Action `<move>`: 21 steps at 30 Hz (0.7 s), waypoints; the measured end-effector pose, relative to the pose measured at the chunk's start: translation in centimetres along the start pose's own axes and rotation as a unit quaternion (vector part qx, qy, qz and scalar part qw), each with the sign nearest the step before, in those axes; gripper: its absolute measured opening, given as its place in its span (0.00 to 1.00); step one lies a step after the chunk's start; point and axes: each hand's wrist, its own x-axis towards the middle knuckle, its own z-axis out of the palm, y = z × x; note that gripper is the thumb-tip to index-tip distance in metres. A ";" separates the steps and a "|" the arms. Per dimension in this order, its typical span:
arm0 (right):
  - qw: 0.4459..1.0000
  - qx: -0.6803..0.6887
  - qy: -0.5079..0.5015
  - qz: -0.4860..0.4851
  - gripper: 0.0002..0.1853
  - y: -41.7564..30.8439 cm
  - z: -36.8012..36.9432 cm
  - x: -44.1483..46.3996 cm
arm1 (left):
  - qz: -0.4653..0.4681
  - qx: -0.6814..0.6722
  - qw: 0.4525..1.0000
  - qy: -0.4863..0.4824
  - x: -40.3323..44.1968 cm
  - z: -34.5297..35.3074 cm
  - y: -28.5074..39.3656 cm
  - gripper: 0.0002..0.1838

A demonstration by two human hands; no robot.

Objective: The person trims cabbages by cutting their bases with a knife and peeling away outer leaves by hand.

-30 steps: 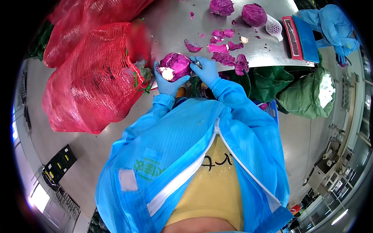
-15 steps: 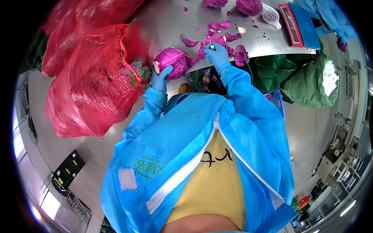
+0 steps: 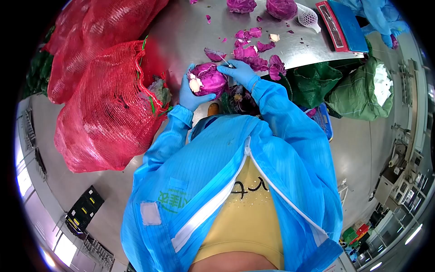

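My left hand (image 3: 190, 94), in a blue glove, is wrapped round a purple cabbage (image 3: 213, 80) from its left side, with the pale cut stem facing left. On the cabbage's upper right, my gloved right hand (image 3: 241, 72) touches the outer leaves. A small knife (image 3: 228, 63) is gripped in it, its thin blade pointing up and left; most of the handle is hidden by the fingers. Loose purple leaves (image 3: 247, 51) lie on the steel table (image 3: 181, 31) just beyond both hands.
Left stands a red mesh sack (image 3: 106, 109). More whole cabbages (image 3: 282, 8), a white net (image 3: 308, 18) and a blue folder (image 3: 348, 27) lie at the back. Green sacks (image 3: 362, 95) stand at right. A co-worker's blue sleeve (image 3: 378, 13) shows top right.
My right hand with the knife has moved down and left from above the loose leaves to the cabbage. The cabbage has shifted slightly right and turned, its stem now more in view.
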 end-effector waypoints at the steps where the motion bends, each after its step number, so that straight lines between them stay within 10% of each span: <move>1: 0.998 0.007 -0.050 0.036 0.24 -0.5 -0.2 -0.4 | -0.001 0.000 1.000 0.000 0.1 -0.1 -0.3 0.63; 9: 0.982 -0.157 -0.041 -0.099 0.18 0.1 -1.5 -0.2 | 0.003 0.023 0.998 -0.063 0.3 -0.7 -0.8 0.63; 21: 0.977 -0.138 0.157 -0.045 0.13 3.6 0.9 0.2 | -0.020 -0.022 0.998 -0.056 0.3 -0.9 -0.8 0.63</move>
